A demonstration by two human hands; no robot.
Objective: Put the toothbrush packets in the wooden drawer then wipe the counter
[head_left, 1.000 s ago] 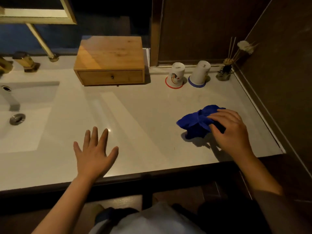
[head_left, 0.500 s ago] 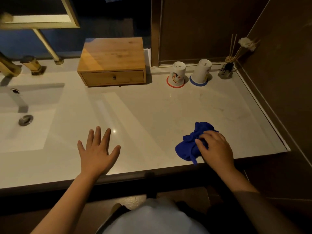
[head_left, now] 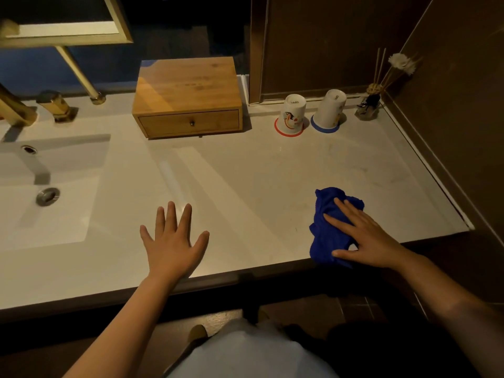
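Bare counter (head_left: 272, 186) open between my left hand (head_left: 174, 244) and my right hand (head_left: 365, 241), wooden drawer box (head_left: 188, 96) blocking the back, two upturned cups (head_left: 293, 113) and reed diffuser (head_left: 369, 105) crowding the back right corner, sink basin (head_left: 54, 186) dropping away on my left, wall closing the right edge

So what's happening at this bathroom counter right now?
A person is wiping the counter. The right hand lies flat on a crumpled blue cloth near the front edge, right of centre. The left hand is spread open, palm down, holding nothing. The wooden drawer at the back is closed, and no toothbrush packets are in sight. Two upturned cups stand beside it, untouched.
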